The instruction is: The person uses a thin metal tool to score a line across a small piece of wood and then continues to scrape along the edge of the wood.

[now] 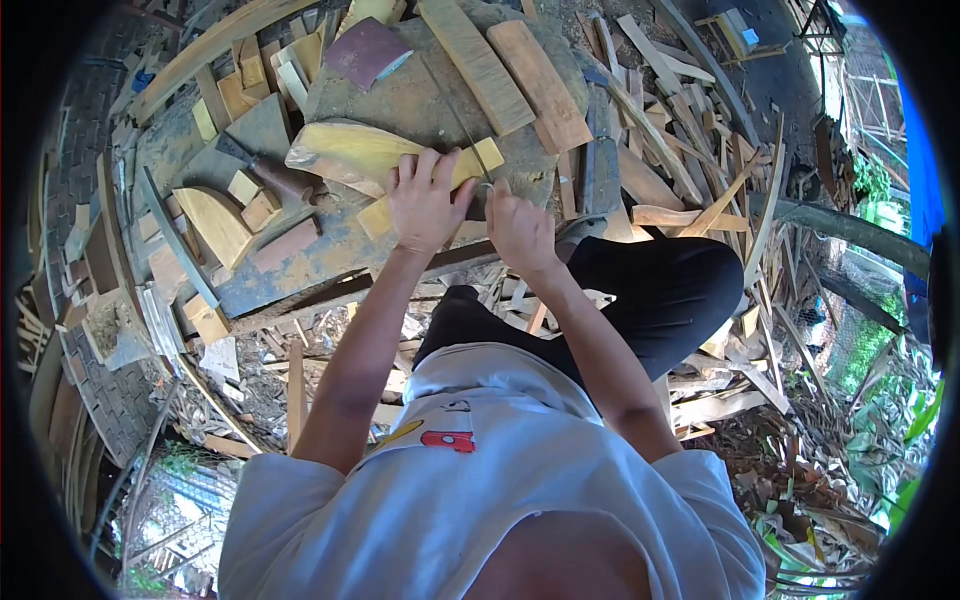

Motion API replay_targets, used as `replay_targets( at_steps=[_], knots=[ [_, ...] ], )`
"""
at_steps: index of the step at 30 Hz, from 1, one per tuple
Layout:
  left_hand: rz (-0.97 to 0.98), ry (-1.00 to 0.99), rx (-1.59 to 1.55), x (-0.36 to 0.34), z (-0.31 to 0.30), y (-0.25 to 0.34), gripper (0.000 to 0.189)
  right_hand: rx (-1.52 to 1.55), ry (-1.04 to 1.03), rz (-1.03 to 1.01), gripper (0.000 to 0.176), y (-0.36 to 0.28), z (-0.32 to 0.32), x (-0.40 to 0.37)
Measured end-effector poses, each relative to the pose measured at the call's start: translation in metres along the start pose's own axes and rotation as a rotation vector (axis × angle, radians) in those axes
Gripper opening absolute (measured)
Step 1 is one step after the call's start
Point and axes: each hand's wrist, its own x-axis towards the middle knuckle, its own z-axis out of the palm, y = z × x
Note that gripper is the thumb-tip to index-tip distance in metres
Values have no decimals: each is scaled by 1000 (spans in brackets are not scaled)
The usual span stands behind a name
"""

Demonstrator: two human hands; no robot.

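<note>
A pale yellow, curved piece of wood (345,148) lies across the worn work board, its narrow end pointing right. My left hand (425,205) is closed over its middle, fingers on top and thumb toward the narrow end. My right hand (522,228) is wrapped around the handle of a narrow saw (458,118), just right of my left hand. The thin, dark blade runs up and left from my fist and crosses the wood near its end. My fingers hide most of the saw's handle.
On the board (400,100) lie a brown sandpaper sheet (366,52), two planks (540,85) and a dark-handled tool (275,178). A curved wood block (213,222) sits at the left. Scrap wood (670,130) is heaped at the right. My bent knee (690,290) is close to the board.
</note>
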Motion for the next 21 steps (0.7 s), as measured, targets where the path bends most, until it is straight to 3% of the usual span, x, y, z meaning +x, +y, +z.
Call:
replay_targets(
  at_steps=[2, 3, 5, 6, 8, 9, 13, 15, 16, 18, 21],
  knots=[
    [10, -4, 25, 2, -3, 2, 46, 347, -301, 130, 25, 8, -8, -2],
    [14, 11, 24, 2, -2, 1, 46, 342, -298, 132, 25, 13, -20, -9],
    [15, 2, 26, 2, -1, 0, 46, 353, -620, 183, 26, 23, -49, -26],
    [9, -7, 35, 1, 0, 1, 45, 350, -624, 179, 26, 26, -54, -30],
    [-1, -7, 33, 0, 2, 2, 45, 323, -365, 95, 25, 28, -62, -38],
    [-1, -2, 31, 1, 3, 1, 44, 425, -793, 274, 25, 26, -64, -14],
    [6, 9, 25, 0, 4, 0, 43, 445, -646, 248, 26, 9, -13, 1],
    [-4, -1, 32, 2, 0, 2, 45, 237, -238, 101, 28, 4, 4, -13],
    [-14, 5, 34, 2, -1, 3, 45, 240, -237, 90, 28, 8, -8, -8],
    [-4, -1, 24, 2, -2, 1, 45, 484, -732, 296, 27, 19, -44, -9],
    [-6, 0, 28, 2, -1, 2, 46, 438, -634, 245, 28, 26, -64, -28]
  ],
)
